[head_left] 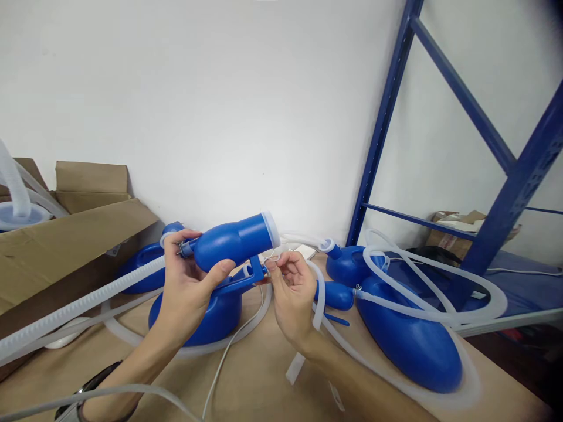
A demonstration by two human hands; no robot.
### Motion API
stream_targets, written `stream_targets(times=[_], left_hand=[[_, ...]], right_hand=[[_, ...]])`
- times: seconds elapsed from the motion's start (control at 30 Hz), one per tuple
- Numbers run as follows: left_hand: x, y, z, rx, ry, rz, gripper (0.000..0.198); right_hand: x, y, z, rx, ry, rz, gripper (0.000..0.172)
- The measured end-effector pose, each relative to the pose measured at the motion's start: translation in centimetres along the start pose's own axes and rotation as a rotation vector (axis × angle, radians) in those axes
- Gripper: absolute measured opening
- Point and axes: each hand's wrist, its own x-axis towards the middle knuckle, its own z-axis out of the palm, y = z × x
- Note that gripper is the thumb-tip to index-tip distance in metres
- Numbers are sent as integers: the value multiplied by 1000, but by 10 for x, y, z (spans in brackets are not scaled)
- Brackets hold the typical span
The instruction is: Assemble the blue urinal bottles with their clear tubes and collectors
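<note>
My left hand (187,293) is closed around a blue plastic urinal head (233,239), tilted with its white-rimmed end up to the right. A metal clamp joins its narrow end, partly behind my fingers, and a white corrugated hose (101,296) runs off to the left. Below it a blue clip-like handle (241,284) points toward my right hand (294,293). My right thumb and fingers pinch a thin white loop (271,258) at the handle's tip; its exact kind is too small to tell. Behind my left hand stands a blue bottle (220,319).
A cardboard box (79,246) with hoses is at left. On the right lie a large blue bottle (409,340), a smaller blue head (336,296) and looped clear tubing (497,299). A blue metal rack (382,123) rises beyond. A white cable (229,351) crosses the wooden table.
</note>
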Motion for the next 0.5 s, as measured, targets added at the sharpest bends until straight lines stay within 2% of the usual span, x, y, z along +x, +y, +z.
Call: stream_targets(times=[0.1,0.4,0.5], left_hand=[[-2,1,1,10,10,0,67],[-1,2,1,29,42,17,66],[-2,2,-1,44,70,56,65]], right_hand=[[0,2,-2,-11,-8,-23,35],[14,14,-13,67,-276,38,26],[15,18,-13,134,-303,84,25]])
